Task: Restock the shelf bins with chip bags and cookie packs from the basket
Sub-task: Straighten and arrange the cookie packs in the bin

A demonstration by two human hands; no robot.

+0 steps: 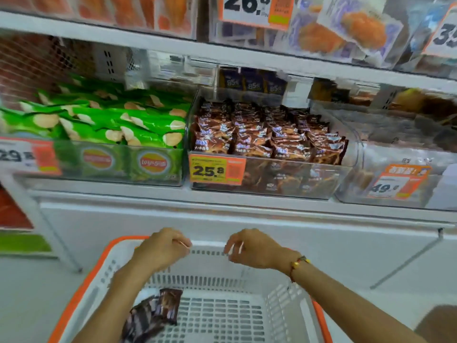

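A white plastic basket [279, 303] with an orange rim sits low in front of me. Two or three brown cookie packs [153, 315] lie in its left part. My left hand [163, 248] and my right hand [252, 248] hover over the basket's far rim with fingers loosely curled, holding nothing. On the shelf above, a clear bin [106, 164] at left is packed with green chip bags [103, 120]. The clear bin [272, 179] in the middle holds several rows of brown cookie packs [267, 134].
A third clear bin [395, 184] at right has a 49.8 price tag. Orange price tags [215, 172] hang on the bin fronts. A higher shelf [222, 55] carries orange-printed bags. Below the bins runs a white cabinet front [247, 226].
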